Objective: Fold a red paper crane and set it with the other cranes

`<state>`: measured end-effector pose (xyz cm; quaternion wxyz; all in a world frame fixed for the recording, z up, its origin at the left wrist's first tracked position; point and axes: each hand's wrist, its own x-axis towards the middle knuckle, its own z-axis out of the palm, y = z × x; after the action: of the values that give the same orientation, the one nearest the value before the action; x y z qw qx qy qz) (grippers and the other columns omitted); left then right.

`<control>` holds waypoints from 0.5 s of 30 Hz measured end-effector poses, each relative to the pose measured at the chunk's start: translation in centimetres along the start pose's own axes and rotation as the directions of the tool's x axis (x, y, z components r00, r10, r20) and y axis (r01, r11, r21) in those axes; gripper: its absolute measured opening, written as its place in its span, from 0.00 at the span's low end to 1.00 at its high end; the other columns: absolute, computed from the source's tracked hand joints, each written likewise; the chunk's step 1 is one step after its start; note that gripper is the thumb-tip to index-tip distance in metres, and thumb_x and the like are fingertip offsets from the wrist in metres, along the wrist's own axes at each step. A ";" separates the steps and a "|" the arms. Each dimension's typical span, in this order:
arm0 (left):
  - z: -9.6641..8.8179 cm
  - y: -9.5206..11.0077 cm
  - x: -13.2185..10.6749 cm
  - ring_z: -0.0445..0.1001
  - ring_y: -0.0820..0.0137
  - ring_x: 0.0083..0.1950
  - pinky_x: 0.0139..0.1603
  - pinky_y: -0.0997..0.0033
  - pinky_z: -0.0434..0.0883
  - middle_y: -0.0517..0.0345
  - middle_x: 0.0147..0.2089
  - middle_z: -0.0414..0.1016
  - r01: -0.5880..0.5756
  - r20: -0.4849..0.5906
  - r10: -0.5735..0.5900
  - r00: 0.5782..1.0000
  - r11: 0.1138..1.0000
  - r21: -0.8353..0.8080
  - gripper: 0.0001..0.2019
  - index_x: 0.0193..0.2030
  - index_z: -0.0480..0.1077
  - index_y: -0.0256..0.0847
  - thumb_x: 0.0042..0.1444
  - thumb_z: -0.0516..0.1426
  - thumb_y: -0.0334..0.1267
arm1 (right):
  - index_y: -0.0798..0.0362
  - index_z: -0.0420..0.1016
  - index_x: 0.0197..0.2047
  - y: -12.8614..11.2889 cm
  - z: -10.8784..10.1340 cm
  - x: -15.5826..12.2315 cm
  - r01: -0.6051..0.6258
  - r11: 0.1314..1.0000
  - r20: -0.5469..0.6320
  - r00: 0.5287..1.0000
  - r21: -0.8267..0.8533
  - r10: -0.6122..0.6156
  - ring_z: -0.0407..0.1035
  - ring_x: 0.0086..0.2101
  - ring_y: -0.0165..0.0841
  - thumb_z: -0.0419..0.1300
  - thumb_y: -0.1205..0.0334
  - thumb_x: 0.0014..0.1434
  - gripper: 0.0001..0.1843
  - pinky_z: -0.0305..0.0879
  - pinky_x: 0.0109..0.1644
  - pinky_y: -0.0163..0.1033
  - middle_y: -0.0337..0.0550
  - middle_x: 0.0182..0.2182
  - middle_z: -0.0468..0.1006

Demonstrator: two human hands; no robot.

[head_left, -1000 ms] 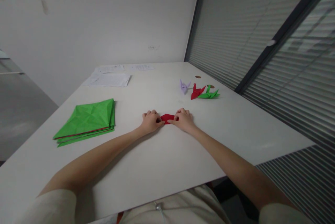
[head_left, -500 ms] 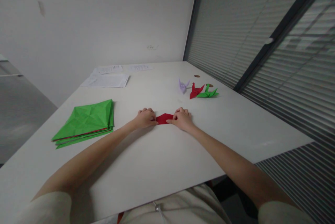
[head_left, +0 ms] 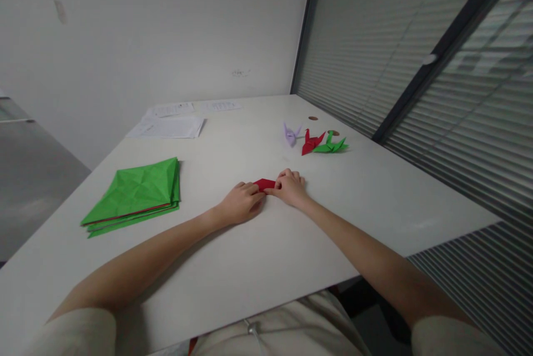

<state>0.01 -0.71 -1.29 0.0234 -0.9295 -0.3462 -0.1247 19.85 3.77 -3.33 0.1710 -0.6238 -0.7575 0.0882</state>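
Note:
A small folded piece of red origami paper [head_left: 265,184] lies on the white table in front of me, with a low peak on its far edge. My right hand [head_left: 288,187] pinches its right end between thumb and bent fingers. Over its left part rests my left hand [head_left: 244,201], fingers curled and pressed together on the near left edge. The left thumb is mostly hidden beneath that hand, and both ends of the paper are covered by fingers.
Left of my hands lies a stack of creased green and red paper sheets [head_left: 135,189]. Lilac [head_left: 290,135], red [head_left: 311,143] and green [head_left: 331,145] paper cranes stand at the back right. White printed sheets [head_left: 166,126] lie at the far left, and blinds [head_left: 353,56] border the right.
My left hand has slid right and nearer to me along the red paper, covering more of its left part. The right hand keeps its pinch in nearly the same place.

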 end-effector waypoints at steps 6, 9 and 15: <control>0.0 -0.3 0.1 0.68 0.62 0.44 0.44 0.62 0.64 0.48 0.41 0.71 -0.021 0.019 0.022 1.000 1.000 -0.007 0.15 0.49 0.72 0.41 0.61 0.48 0.37 | 0.49 0.75 0.23 0.2 -0.2 -0.1 -0.025 1.000 -0.014 1.000 -0.004 0.025 0.57 0.48 0.46 0.61 0.35 0.48 0.24 0.53 0.51 0.51 0.46 0.45 0.67; -0.2 -0.4 0.1 0.68 0.62 0.45 0.45 0.62 0.63 0.48 0.41 0.70 -0.019 0.027 0.020 0.999 1.000 -0.024 0.15 0.49 0.72 0.42 0.59 0.50 0.35 | 0.49 0.75 0.24 0.6 -0.5 -0.1 -0.037 0.999 -0.004 0.999 0.001 0.037 0.56 0.49 0.46 0.62 0.35 0.48 0.24 0.52 0.52 0.52 0.46 0.46 0.66; -0.3 -0.7 0.0 0.68 0.62 0.44 0.44 0.63 0.63 0.50 0.39 0.70 -0.035 0.030 0.036 0.999 0.999 -0.036 0.14 0.47 0.72 0.42 0.55 0.52 0.33 | 0.48 0.76 0.27 2.3 -1.3 0.2 -0.067 0.998 0.000 0.998 -0.012 0.067 0.56 0.51 0.48 0.63 0.36 0.46 0.22 0.52 0.54 0.53 0.46 0.47 0.66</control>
<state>-0.49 -0.25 -1.04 0.0040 -0.9376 -0.3278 -0.1159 22.44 4.34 -2.90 0.1638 -0.6500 -0.7367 0.0894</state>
